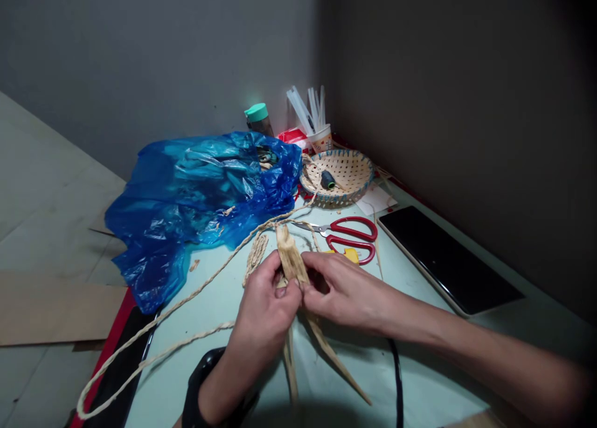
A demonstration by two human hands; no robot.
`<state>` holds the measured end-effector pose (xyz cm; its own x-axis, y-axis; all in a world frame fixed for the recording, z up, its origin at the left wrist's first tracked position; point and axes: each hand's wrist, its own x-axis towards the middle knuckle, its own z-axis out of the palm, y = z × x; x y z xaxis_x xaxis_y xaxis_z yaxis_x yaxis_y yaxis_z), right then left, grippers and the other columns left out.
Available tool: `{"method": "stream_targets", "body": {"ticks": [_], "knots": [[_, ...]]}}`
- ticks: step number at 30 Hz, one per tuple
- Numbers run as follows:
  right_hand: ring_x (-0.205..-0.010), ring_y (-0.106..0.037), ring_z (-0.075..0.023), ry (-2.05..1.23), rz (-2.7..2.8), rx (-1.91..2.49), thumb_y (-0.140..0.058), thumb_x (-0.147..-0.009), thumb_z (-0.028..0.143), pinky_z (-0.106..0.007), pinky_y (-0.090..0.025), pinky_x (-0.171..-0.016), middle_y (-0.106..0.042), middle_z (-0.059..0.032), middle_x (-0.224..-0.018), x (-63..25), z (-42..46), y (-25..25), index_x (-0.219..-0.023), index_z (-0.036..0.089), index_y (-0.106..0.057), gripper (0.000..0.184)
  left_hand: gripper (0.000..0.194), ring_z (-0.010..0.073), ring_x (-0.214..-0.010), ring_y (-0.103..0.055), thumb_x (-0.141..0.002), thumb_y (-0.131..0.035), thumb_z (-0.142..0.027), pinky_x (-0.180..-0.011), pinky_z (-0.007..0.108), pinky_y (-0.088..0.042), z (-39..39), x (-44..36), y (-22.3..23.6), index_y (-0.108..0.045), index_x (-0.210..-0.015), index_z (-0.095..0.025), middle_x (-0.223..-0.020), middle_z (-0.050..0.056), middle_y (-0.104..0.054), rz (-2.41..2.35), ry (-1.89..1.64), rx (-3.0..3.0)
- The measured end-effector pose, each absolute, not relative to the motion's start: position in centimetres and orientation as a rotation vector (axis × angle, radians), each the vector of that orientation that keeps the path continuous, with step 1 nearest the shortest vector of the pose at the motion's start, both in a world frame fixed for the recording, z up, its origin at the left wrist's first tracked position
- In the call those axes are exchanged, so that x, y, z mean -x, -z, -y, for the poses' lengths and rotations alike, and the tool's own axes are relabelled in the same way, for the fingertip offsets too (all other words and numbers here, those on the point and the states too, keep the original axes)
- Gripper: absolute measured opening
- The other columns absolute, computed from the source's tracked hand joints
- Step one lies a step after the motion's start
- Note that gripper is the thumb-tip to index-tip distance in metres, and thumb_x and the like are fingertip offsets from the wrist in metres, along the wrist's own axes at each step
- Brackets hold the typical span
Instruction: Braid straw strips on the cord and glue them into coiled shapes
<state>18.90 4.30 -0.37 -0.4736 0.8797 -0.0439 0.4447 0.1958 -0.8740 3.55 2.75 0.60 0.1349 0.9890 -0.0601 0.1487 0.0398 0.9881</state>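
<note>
Both hands meet over the middle of the table on a strip of dried plant fibre (pixel 290 254), flat and pale at its upper end. My left hand (pixel 273 300) pinches it from the left, and my right hand (pixel 333 285) pinches its right edge. Below the hands, narrow tails of fibre (pixel 333 353) hang toward me. A small braided piece (pixel 255 257) lies just beyond my left hand. From near the strip's top a long twisted cord (pixel 200 286) loops out to the left. Red-handled scissors (pixel 352 229) rest behind my right hand, beside a yellow object (pixel 351 254).
A blue plastic bag (pixel 200 185) spreads over the back left. Behind stand a teal-lidded bottle (pixel 258 117) and a paper cup (pixel 321 140) of clear sticks. A woven basket (pixel 357 176) holds a dark thread spool (pixel 327 180). A phone or tablet (pixel 448 260) lies at right, near the wall.
</note>
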Motion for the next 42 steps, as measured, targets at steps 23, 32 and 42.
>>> {"method": "stream_targets", "body": {"ticks": [23,32,42], "knots": [[-0.063,-0.043,-0.0118,-1.199,1.71,1.023,-0.05,-0.091,0.02,-0.025,-0.03,-0.056,-0.05,0.0046,-0.071,-18.3,-3.4,0.0,-0.081,0.02,-0.047,0.011,0.023,0.0022,-0.049,-0.03,-0.076,-0.078,-0.025,-0.04,0.011,-0.024,-2.9,-3.9,-1.4,-0.065,-0.091,-0.014,-0.069,-0.004,-0.052,-1.051,-1.178,-0.814],[-0.061,-0.043,-0.0101,-1.695,1.226,0.75,-0.063,-0.08,0.027,-0.022,-0.032,-0.056,-0.049,0.0055,-0.071,-17.9,-4.1,0.7,-0.091,0.02,-0.045,0.022,0.035,0.0012,-0.045,-0.029,-0.07,-0.083,-0.036,-0.038,0.012,-0.022,-3.1,-4.3,-1.3,-0.062,-0.086,-0.012,-0.061,-0.005,-0.05,-1.061,-1.209,-0.746],[-0.055,-0.032,-0.006,-2.101,0.921,0.433,-0.069,-0.08,0.032,-0.017,-0.028,-0.054,-0.042,0.0043,-0.063,-19.2,-1.7,-1.3,-0.084,0.01,-0.059,0.024,0.04,0.0009,-0.042,-0.027,-0.06,-0.09,-0.035,-0.036,0.011,-0.024,-3.0,-4.0,-3.4,-0.06,-0.073,-0.012,-0.051,-0.01,-0.043,-1.062,-1.37,-0.781]]}}
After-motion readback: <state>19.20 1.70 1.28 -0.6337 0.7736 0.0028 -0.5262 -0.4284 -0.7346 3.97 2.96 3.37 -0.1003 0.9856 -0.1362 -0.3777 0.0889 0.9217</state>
